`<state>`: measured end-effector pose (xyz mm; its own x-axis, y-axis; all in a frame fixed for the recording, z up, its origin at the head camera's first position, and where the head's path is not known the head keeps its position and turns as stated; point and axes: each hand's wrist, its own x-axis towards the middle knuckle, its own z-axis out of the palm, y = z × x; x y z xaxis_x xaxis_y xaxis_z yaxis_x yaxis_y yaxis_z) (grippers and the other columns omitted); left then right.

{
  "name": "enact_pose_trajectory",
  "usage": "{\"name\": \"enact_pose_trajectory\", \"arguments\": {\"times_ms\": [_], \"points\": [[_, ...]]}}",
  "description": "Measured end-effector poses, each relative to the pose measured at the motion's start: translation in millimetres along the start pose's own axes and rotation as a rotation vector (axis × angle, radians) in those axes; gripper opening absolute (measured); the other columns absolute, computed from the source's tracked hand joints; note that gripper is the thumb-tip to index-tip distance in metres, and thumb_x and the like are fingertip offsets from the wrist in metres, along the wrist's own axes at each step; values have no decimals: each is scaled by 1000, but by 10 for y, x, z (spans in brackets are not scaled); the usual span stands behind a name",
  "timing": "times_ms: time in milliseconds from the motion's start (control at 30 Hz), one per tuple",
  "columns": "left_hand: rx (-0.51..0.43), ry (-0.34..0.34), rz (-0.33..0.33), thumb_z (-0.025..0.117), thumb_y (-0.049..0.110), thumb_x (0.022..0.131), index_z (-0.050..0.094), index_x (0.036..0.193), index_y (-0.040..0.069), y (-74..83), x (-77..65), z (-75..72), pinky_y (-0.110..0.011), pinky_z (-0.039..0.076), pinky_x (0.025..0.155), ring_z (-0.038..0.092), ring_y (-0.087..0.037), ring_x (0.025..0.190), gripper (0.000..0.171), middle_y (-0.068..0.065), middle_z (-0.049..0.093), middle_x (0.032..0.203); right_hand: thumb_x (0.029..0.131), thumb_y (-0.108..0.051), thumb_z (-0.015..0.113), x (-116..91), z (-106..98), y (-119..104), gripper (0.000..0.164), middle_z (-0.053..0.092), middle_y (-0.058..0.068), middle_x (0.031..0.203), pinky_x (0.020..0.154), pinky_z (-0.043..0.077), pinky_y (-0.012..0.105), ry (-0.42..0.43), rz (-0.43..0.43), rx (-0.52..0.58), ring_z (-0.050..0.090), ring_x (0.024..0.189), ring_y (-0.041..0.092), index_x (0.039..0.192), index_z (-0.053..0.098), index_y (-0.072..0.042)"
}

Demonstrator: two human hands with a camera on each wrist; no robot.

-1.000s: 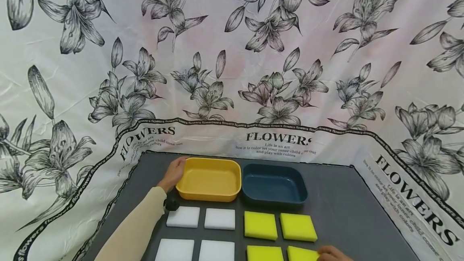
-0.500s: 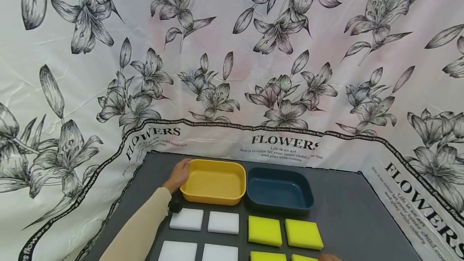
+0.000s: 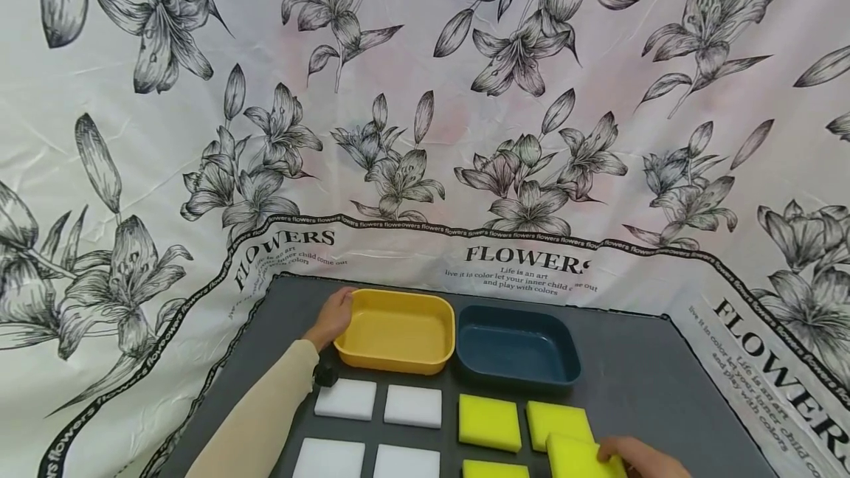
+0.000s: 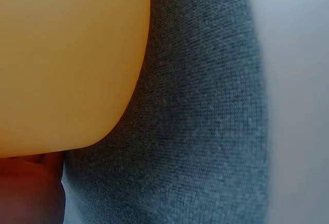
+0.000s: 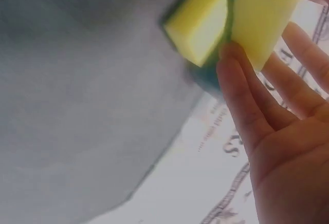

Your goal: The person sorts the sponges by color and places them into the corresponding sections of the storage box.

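Note:
My left hand (image 3: 334,318) grips the left end of a yellow rectangular dish (image 3: 395,338). In the left wrist view the dish wall (image 4: 67,64) fills the upper left, with part of a finger below it. At the bottom right of the head view, my right hand (image 3: 643,457) pinches a yellow sponge (image 3: 579,459) by its right edge. The held sponge is raised and overlaps the front edge of another yellow sponge (image 3: 558,420). In the right wrist view, thumb and fingers meet on the held sponge (image 5: 262,18).
A dark blue dish (image 3: 518,349) stands right beside the yellow one, near the table's back edge. White sponges (image 3: 413,406) lie in rows in front at the left, more yellow sponges (image 3: 489,423) to their right. Flower-printed cloth (image 3: 398,168) hangs behind the grey table (image 3: 637,367).
My right hand has taken hold of the front right yellow sponge and lifted it up from its place. The left hand stays on the yellow dish. The head view has shifted slightly.

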<state>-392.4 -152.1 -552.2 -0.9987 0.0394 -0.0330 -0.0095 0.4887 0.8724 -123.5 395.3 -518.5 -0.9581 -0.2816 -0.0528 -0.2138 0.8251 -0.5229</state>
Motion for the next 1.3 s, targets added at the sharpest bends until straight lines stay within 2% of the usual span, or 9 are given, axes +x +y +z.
{"name": "enact_pose_trajectory", "arguments": {"times_ms": [67,133,267,400,500,767,933,1167,1300], "points": [[-7,-3,-1,30,22,122,52,155,-1,-2,-3,-8,-61,48,116,61,-41,132,45,-26,59,152,94,-39,89,57,-210,-156,43,71,0,113,70,57,24,-29,-48,-47,56,85,-8,122,67,-15],[-9,-5,-2,30,22,122,53,154,0,-4,-5,-10,-61,49,116,61,-40,131,45,-25,59,151,93,-36,89,146,-387,-276,48,70,9,123,74,61,26,-50,-126,-68,59,93,-7,127,65,-13],[-7,-1,-3,31,22,122,54,152,0,4,-15,-12,-60,49,114,62,-39,128,45,-24,61,149,89,-30,93,381,-568,-484,49,70,2,124,76,61,26,21,-255,-146,61,97,-5,127,64,-18],[-13,4,-3,30,22,122,55,152,0,13,-28,-10,-60,50,114,62,-38,128,44,-24,61,148,87,-29,95,636,-642,-712,50,70,-5,124,78,62,26,110,-324,-197,64,98,-1,127,65,-22],[-17,5,-4,30,22,122,55,152,0,16,-32,-6,-60,49,114,62,-39,129,45,-24,61,149,90,-30,92,828,-688,-856,47,70,-6,126,80,63,27,130,-339,-210,67,100,2,128,65,-23],[-3,12,4,29,21,122,55,152,-1,26,-24,-2,-60,50,114,62,-39,130,45,-24,61,149,93,-27,90,1314,-687,-1101,44,71,-4,128,85,63,32,154,-395,-225,67,100,5,130,66,-21],[-12,16,-4,29,20,122,55,151,-1,42,-39,-2,-60,50,113,62,-40,131,45,-24,61,150,95,-26,87,1591,-650,-1257,42,72,-3,122,85,64,36,137,-433,-232,69,99,9,130,65,-19],[-9,18,1,31,20,122,57,151,0,-7,-1,0,-59,50,113,63,-39,129,44,-24,62,148,98,-30,84,1915,-579,-1484,44,71,2,129,91,64,42,84,-414,-217,70,106,15,134,64,-17],[-4,20,-3,31,21,122,57,151,1,-20,6,0,-59,50,113,63,-38,128,44,-23,63,147,97,-28,84,2091,-519,-1583,44,71,4,129,88,63,40,87,-429,-205,68,102,15,134,64,-15]]}}
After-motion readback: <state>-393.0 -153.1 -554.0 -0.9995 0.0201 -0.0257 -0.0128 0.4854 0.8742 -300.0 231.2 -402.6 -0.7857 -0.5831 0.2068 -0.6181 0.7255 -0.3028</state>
